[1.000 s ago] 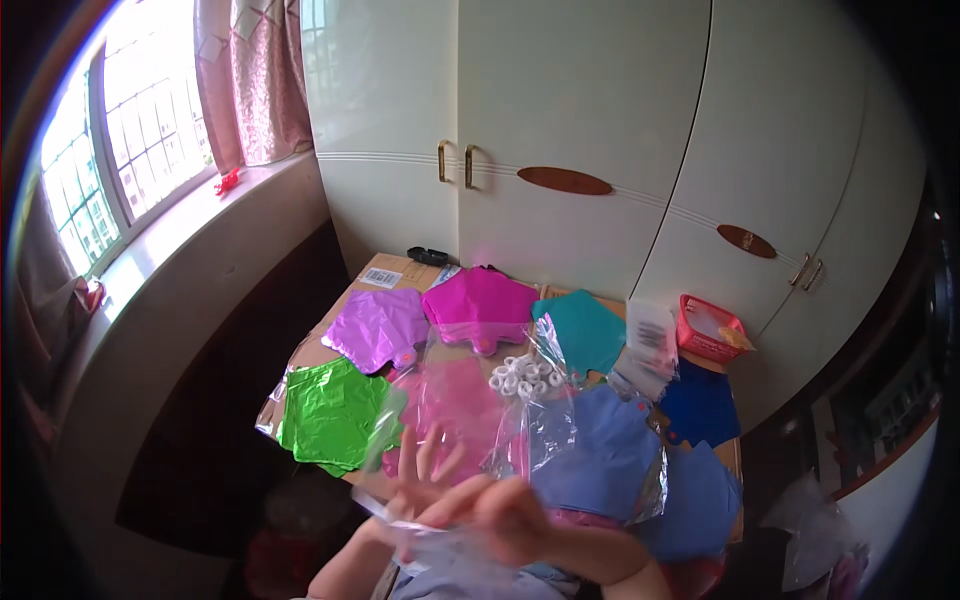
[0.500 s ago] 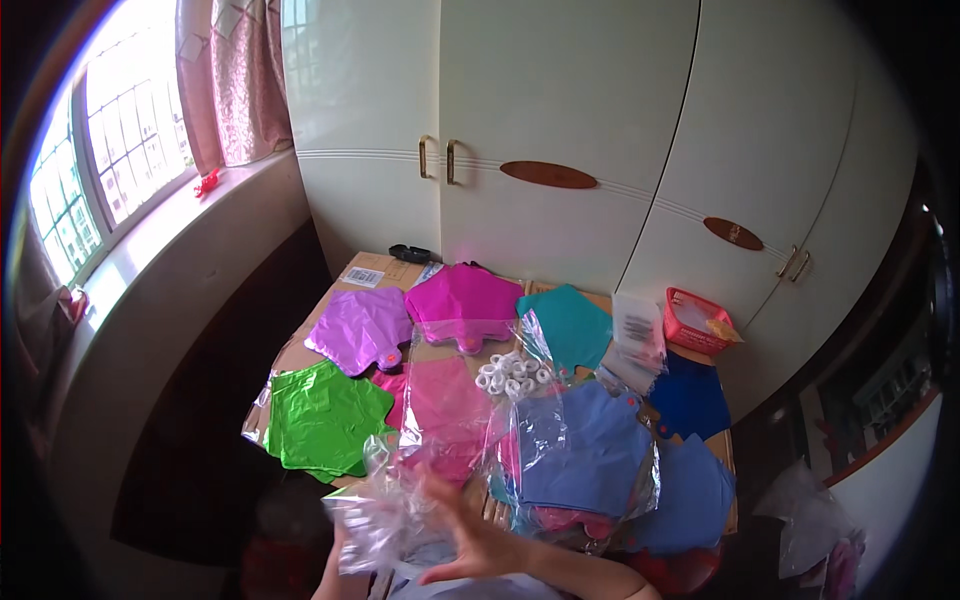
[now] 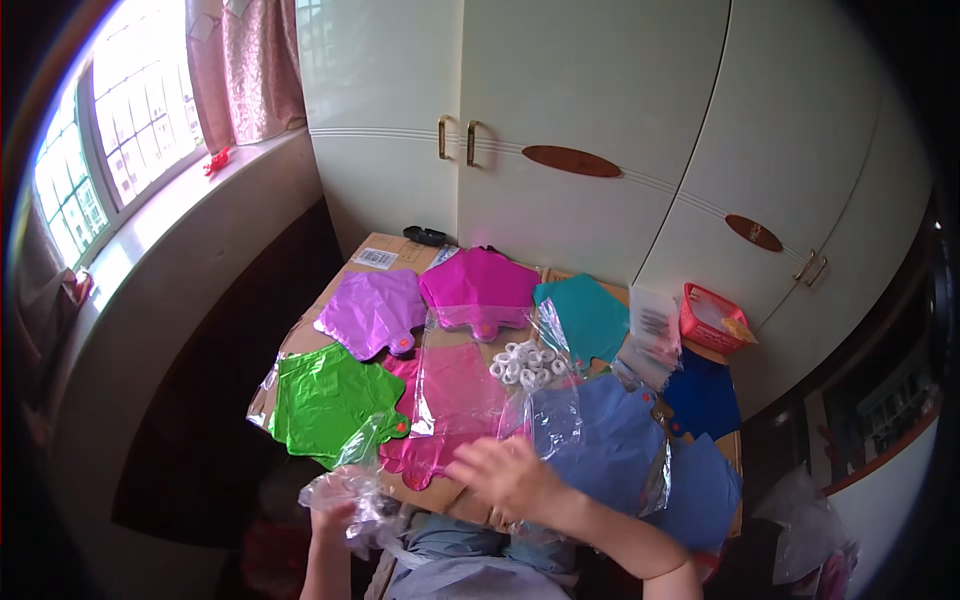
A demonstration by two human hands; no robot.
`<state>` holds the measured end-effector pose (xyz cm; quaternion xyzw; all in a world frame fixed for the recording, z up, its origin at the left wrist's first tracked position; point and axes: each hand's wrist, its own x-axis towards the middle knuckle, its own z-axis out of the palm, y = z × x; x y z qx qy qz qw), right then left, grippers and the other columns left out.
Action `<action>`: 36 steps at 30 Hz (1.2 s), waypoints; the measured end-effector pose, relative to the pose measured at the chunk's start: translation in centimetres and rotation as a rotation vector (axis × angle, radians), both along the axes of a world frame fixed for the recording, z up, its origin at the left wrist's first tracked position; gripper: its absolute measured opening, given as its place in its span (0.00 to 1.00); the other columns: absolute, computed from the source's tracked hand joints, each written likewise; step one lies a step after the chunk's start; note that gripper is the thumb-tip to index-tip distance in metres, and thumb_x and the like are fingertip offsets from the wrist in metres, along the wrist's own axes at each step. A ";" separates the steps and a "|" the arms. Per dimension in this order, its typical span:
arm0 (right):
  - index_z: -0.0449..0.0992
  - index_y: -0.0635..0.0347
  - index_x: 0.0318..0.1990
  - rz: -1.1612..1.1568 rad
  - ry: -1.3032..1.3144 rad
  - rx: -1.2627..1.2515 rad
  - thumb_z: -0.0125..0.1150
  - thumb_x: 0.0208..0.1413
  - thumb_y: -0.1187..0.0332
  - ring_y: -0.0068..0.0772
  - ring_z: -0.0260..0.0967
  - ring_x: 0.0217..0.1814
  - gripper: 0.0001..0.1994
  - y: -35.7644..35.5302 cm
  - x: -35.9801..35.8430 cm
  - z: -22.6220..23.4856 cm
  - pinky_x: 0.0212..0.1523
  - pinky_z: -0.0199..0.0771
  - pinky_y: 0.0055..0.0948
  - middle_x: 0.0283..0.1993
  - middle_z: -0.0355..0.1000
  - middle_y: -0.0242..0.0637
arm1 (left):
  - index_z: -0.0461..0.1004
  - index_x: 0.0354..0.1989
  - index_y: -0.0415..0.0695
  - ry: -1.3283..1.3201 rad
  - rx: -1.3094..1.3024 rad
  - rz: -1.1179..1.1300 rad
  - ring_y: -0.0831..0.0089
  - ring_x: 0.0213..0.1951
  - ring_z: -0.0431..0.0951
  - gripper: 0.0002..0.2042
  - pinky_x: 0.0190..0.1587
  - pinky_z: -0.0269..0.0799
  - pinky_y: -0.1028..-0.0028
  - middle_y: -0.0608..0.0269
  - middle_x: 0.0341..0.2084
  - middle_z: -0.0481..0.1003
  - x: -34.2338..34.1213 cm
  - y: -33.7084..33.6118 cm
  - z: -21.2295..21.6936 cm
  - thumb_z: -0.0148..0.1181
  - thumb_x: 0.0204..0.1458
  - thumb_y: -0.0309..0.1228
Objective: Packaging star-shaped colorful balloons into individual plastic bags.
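Observation:
My left hand [image 3: 335,508] is closed around a crumpled clear plastic bag [image 3: 362,515] at the table's near edge. My right hand [image 3: 508,478], a little blurred, hovers with its fingers stretched out over the lower end of the pink foil pieces [image 3: 425,458], with nothing visible in it. These look like flat, uninflated foil balloons. Beside the left hand lie green ones [image 3: 335,400]. To the right of my right hand, blue ones [image 3: 605,430] lie partly under clear film. Another clear bag [image 3: 465,385] lies flat over the pink ones, next to a heap of white rings [image 3: 528,364].
Cardboard [image 3: 300,335] covers the table. Along the back lie lilac [image 3: 370,308], magenta [image 3: 480,285] and teal [image 3: 585,315] foil pieces. A red basket [image 3: 712,320] and clear packets [image 3: 652,325] sit at the back right. Behind stands a white cabinet [image 3: 560,80].
My hands have moved apart. The left, with the crumpled bag, has gone slightly left and down; the right has moved right, away from the bag. The whole view has shifted slightly.

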<state>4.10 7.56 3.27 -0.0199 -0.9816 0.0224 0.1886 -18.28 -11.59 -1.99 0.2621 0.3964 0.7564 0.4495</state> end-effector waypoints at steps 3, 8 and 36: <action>0.70 0.54 0.45 -0.210 -0.047 0.260 0.53 0.46 0.67 0.37 0.63 0.51 0.16 2.6 1.1 -1.4 0.44 0.63 0.35 0.53 0.65 0.39 | 0.68 0.42 0.30 0.051 -0.031 -0.115 0.64 0.37 0.76 0.25 0.41 0.73 0.66 0.50 0.37 0.74 -0.3 -0.5 -1.3 0.65 0.33 0.30; 0.71 0.55 0.32 -0.279 0.020 0.000 0.57 0.45 0.70 0.33 0.71 0.35 0.06 3.3 1.0 -2.7 0.31 0.71 0.29 0.35 0.71 0.33 | 0.71 0.39 0.38 0.116 -0.229 -0.483 0.75 0.37 0.72 0.21 0.39 0.67 0.74 0.65 0.32 0.72 4.5 2.1 -2.2 0.63 0.31 0.27; 0.71 0.56 0.39 -0.006 0.488 -0.033 0.61 0.38 0.76 0.30 0.70 0.31 0.16 -2.6 1.3 3.5 0.26 0.71 0.26 0.35 0.67 0.31 | 0.65 0.53 0.38 -0.398 0.403 -0.453 0.64 0.49 0.72 0.19 0.45 0.74 0.63 0.51 0.48 0.70 2.6 19.2 -8.1 0.49 0.57 0.36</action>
